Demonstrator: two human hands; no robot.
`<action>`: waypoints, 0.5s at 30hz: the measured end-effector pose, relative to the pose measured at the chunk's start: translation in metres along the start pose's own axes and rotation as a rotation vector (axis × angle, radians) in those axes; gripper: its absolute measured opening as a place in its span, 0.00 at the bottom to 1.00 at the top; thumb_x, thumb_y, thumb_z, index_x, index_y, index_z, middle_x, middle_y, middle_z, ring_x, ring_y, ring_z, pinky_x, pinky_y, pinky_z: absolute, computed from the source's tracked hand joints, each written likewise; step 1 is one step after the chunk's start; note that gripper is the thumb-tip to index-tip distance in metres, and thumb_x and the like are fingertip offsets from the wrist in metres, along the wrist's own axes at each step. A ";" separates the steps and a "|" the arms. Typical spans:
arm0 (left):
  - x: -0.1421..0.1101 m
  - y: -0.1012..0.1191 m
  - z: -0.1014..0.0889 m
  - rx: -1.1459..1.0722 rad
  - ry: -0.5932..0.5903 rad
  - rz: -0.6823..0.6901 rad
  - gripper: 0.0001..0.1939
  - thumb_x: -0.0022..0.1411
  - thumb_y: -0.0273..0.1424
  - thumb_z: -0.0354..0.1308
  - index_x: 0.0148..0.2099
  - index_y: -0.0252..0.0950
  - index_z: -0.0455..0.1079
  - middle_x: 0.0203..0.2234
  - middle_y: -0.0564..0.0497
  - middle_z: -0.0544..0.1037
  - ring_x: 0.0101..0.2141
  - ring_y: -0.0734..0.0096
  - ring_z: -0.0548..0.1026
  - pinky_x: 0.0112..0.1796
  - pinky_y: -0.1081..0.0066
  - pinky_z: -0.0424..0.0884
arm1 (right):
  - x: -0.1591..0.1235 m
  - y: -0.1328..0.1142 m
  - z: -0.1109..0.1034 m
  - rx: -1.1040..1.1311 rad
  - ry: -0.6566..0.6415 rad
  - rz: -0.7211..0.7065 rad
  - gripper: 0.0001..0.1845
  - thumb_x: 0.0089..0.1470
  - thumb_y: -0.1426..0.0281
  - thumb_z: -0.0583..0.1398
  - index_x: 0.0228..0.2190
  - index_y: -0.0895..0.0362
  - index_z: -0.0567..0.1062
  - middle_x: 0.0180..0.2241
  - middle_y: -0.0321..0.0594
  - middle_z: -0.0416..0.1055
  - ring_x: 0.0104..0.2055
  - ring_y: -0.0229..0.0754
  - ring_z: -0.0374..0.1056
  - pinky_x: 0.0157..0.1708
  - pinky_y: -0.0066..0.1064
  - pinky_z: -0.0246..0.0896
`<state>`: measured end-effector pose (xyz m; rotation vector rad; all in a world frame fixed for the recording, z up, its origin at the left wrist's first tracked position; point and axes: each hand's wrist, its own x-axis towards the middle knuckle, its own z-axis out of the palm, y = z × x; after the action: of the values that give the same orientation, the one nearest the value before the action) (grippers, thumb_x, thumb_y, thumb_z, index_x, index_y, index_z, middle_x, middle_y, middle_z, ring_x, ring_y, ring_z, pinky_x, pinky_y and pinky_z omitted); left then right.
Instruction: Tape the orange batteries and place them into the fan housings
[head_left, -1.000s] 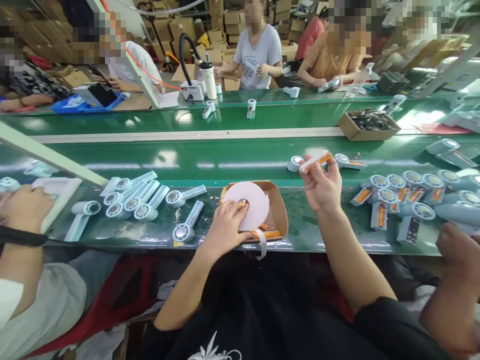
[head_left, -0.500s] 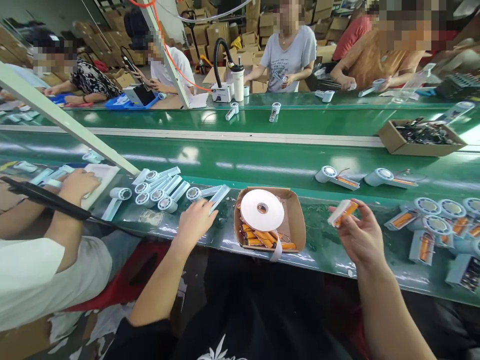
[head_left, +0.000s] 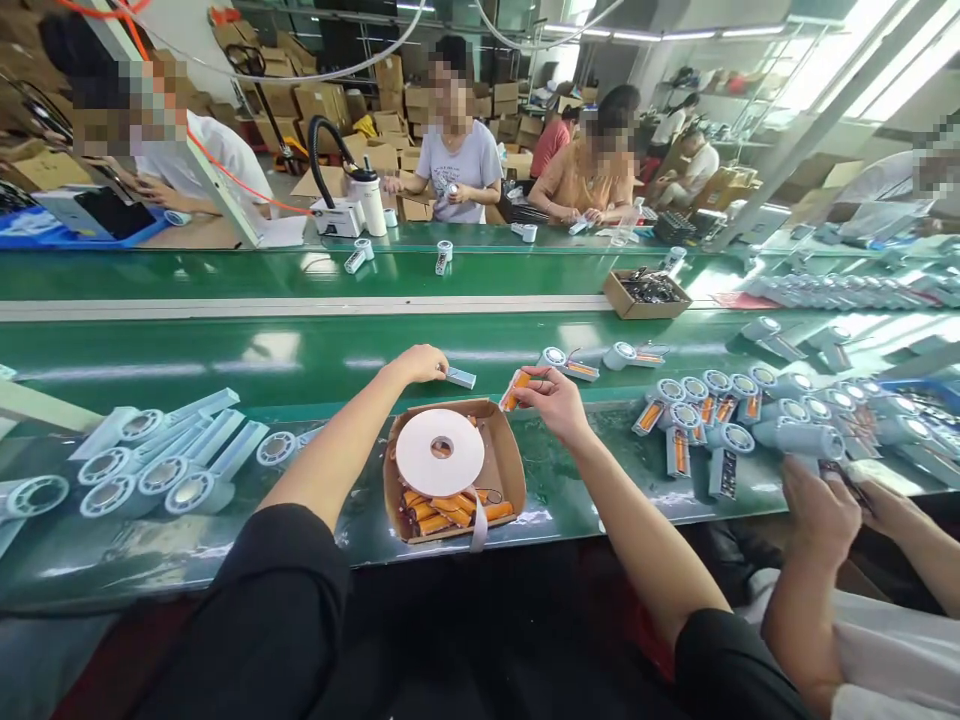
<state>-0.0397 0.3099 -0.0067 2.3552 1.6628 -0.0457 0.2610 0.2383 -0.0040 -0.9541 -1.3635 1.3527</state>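
- Nearest to me, by the near edge of the green bench, sits a cardboard tray carrying a white tape roll and a heap of orange battery cells.
- Just past the tray's far right corner, my right hand is closed in a pinch on one orange cell, thumb and fingertips around it, its tip raised clear of the bench.
- Beyond the tray's far left corner, my left hand is curled shut around the end of a pale fan handle, which sticks out to the right towards the cell.
- I judge the step in hand to be fitting the cell to the handle; the next move calls for bringing the two together and lining the cell up with the handle's open side.
- Left along the bench lie bare fan bodies; right, a cluster of fans with cells fitted.
- At the right edge, a co-worker's hand works on another unit.
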 end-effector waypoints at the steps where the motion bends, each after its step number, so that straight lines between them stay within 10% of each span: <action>1: 0.001 -0.003 0.001 -0.018 -0.011 -0.012 0.17 0.71 0.44 0.62 0.50 0.37 0.78 0.52 0.45 0.81 0.52 0.60 0.78 0.57 0.52 0.73 | 0.008 0.005 -0.001 -0.018 0.010 -0.024 0.30 0.41 0.53 0.76 0.42 0.54 0.76 0.30 0.37 0.84 0.33 0.45 0.81 0.37 0.38 0.77; 8: 0.003 0.003 0.006 -0.095 0.023 -0.121 0.18 0.74 0.43 0.59 0.56 0.36 0.75 0.53 0.44 0.80 0.52 0.59 0.79 0.55 0.51 0.76 | 0.083 0.031 0.041 -0.670 -0.086 -0.160 0.14 0.59 0.66 0.65 0.47 0.53 0.78 0.41 0.38 0.86 0.44 0.44 0.83 0.49 0.37 0.76; 15: 0.017 0.009 0.014 -0.131 0.044 -0.149 0.17 0.73 0.41 0.61 0.56 0.37 0.74 0.53 0.44 0.79 0.51 0.60 0.78 0.54 0.52 0.77 | 0.099 0.029 0.053 -1.047 -0.301 -0.169 0.13 0.60 0.68 0.65 0.47 0.51 0.81 0.42 0.42 0.85 0.47 0.51 0.80 0.48 0.36 0.69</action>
<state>-0.0234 0.3199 -0.0211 2.1483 1.8013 0.0852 0.1839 0.3238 -0.0188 -1.2643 -2.4082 0.5991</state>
